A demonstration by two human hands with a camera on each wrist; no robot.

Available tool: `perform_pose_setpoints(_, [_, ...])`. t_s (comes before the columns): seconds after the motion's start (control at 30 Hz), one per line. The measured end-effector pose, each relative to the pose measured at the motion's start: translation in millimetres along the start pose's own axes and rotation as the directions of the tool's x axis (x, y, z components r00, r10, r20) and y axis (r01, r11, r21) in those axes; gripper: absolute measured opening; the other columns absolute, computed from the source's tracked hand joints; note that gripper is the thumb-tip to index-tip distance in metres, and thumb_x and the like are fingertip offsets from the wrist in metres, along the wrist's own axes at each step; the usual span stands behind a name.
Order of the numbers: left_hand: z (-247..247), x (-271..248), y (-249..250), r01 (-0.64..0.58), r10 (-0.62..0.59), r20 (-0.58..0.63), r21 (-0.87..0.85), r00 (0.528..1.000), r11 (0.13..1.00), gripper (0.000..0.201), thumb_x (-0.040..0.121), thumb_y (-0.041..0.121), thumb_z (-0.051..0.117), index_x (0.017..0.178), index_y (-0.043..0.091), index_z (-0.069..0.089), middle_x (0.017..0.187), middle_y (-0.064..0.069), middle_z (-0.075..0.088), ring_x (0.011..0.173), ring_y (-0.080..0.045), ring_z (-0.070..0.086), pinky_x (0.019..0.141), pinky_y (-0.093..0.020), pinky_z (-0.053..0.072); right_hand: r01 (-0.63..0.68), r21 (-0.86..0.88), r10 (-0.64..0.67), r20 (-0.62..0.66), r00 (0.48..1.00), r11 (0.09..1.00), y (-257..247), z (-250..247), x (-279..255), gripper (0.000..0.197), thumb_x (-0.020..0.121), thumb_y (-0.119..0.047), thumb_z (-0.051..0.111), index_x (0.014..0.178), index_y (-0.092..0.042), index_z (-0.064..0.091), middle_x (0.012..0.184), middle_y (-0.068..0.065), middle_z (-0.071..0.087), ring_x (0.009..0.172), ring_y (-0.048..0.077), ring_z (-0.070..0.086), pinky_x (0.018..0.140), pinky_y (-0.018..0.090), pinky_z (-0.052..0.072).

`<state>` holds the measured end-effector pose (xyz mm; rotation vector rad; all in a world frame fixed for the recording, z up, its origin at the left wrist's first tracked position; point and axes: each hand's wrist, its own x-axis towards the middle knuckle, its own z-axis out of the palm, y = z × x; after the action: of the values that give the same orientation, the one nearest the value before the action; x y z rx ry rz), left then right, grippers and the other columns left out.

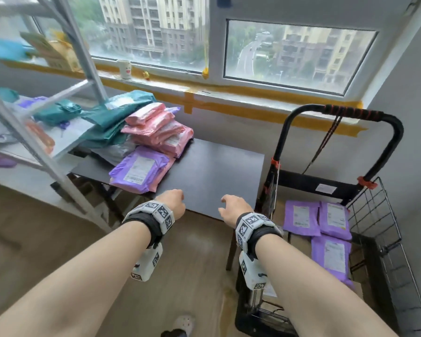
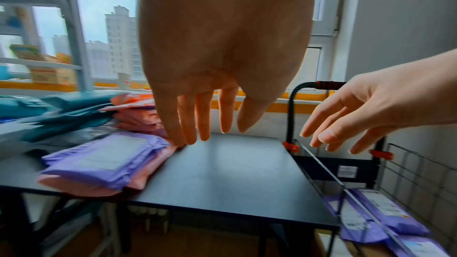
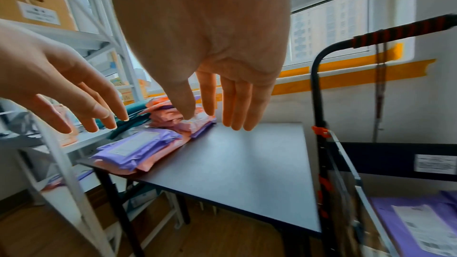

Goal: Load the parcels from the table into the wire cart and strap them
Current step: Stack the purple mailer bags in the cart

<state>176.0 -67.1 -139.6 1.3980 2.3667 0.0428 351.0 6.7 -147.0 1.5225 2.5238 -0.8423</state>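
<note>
A purple parcel (image 1: 139, 168) lies on a pink one at the left of the dark table (image 1: 214, 171), with a stack of pink parcels (image 1: 158, 128) and teal ones (image 1: 112, 117) behind it. Three purple parcels (image 1: 301, 217) lie in the wire cart (image 1: 374, 215) to the right. My left hand (image 1: 171, 203) hovers above the table's near edge, fingers straight and empty. My right hand (image 1: 231, 205) hovers beside it, fingers relaxed and spread, holding nothing. The wrist views show the left hand (image 2: 197, 120) and the right hand (image 3: 217, 105) open above the table.
A metal shelf rack (image 1: 58, 132) with more packets stands at the left. The cart's black handle (image 1: 338, 113) carries a wound red-black strap, part hanging down. A window sill with a mug (image 1: 124, 69) runs behind. Wooden floor lies below.
</note>
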Motion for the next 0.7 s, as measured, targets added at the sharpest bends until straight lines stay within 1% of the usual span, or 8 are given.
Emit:
perform_pose_setpoints(0.13, [-18,18,-72,0.079,-0.08,-0.026,-0.039,0.996,0.996,0.036,0.091,0.024,0.048,0.125,0.015,0.053,0.13,-0.007,0.056,0.12,-0.025,0.054,0.1,-0.032,0.043,0.063,-0.009,-0.063,0.018,0.998,0.998,-58,21,36,0.038,0.095,-0.021,0.045,0.132,-0.014,0.048,0.135,0.008,0.053,0.123,0.025,0.051,0.1,0.036,0.043])
perform_pose_setpoints(0.23, [-24,44,-121,0.118,-0.119,-0.008,-0.064,0.993,0.991,0.031,0.088,0.022,0.049,0.118,0.015,0.056,0.123,-0.009,0.061,0.111,-0.027,0.058,0.094,-0.032,0.046,0.066,0.004,-0.066,0.053,0.996,0.998,-98,41,72,0.038,0.095,-0.022,0.046,0.132,-0.014,0.047,0.135,0.008,0.053,0.123,0.026,0.051,0.101,0.037,0.043])
perform_pose_setpoints(0.3, [-27,66,-152,0.127,-0.128,0.002,-0.094,0.992,0.987,0.031,0.087,0.021,0.048,0.116,0.018,0.057,0.121,-0.007,0.062,0.109,-0.027,0.059,0.094,-0.032,0.047,0.036,0.035,-0.038,0.074,0.997,0.999,-123,56,99,0.04,0.095,-0.024,0.047,0.134,-0.013,0.044,0.134,0.009,0.053,0.123,0.027,0.051,0.1,0.037,0.043])
perform_pose_setpoints(0.4, [-31,103,-190,0.146,-0.144,0.028,-0.136,0.989,0.98,0.037,0.089,0.018,0.047,0.125,0.018,0.053,0.125,-0.008,0.059,0.113,-0.026,0.057,0.095,-0.03,0.045,-0.009,0.086,0.002,0.083,0.997,0.996,-155,78,139,0.042,0.094,-0.025,0.048,0.134,-0.012,0.042,0.131,0.011,0.054,0.12,0.028,0.052,0.099,0.038,0.043])
perform_pose_setpoints(0.47, [-33,127,-211,0.152,-0.145,0.059,-0.143,0.988,0.978,0.04,0.089,0.015,0.045,0.129,0.017,0.05,0.127,-0.01,0.057,0.113,-0.027,0.057,0.093,-0.031,0.044,-0.047,0.142,0.033,0.095,0.995,0.989,-173,92,162,0.043,0.093,-0.026,0.05,0.134,-0.013,0.042,0.13,0.01,0.055,0.12,0.027,0.052,0.099,0.036,0.043])
perform_pose_setpoints(0.5, [-33,139,-220,0.146,-0.138,0.067,-0.15,0.988,0.978,0.042,0.089,0.013,0.044,0.13,0.017,0.049,0.129,-0.01,0.056,0.115,-0.028,0.056,0.094,-0.032,0.043,-0.076,0.18,0.057,0.107,0.993,0.981,-180,98,173,0.043,0.093,-0.027,0.051,0.133,-0.014,0.043,0.129,0.009,0.056,0.119,0.027,0.052,0.098,0.034,0.043])
perform_pose_setpoints(0.6, [-35,176,-243,0.137,-0.132,0.035,-0.208,0.991,0.969,0.043,0.089,0.009,0.043,0.131,0.015,0.049,0.134,-0.011,0.052,0.12,-0.029,0.051,0.099,-0.034,0.04,-0.185,0.283,0.15,0.14,0.979,0.941,-196,116,205,0.042,0.089,-0.028,0.057,0.127,-0.015,0.047,0.123,0.007,0.059,0.113,0.026,0.056,0.093,0.032,0.044])
perform_pose_setpoints(0.7, [-36,206,-255,0.15,-0.161,-0.016,-0.274,0.987,0.95,0.041,0.088,0.006,0.043,0.127,0.015,0.053,0.132,-0.012,0.052,0.119,-0.03,0.051,0.098,-0.034,0.04,-0.265,0.387,0.222,0.154,0.963,0.883,-206,131,231,0.05,0.084,-0.025,0.063,0.129,-0.013,0.046,0.125,0.008,0.059,0.115,0.026,0.056,0.096,0.032,0.044])
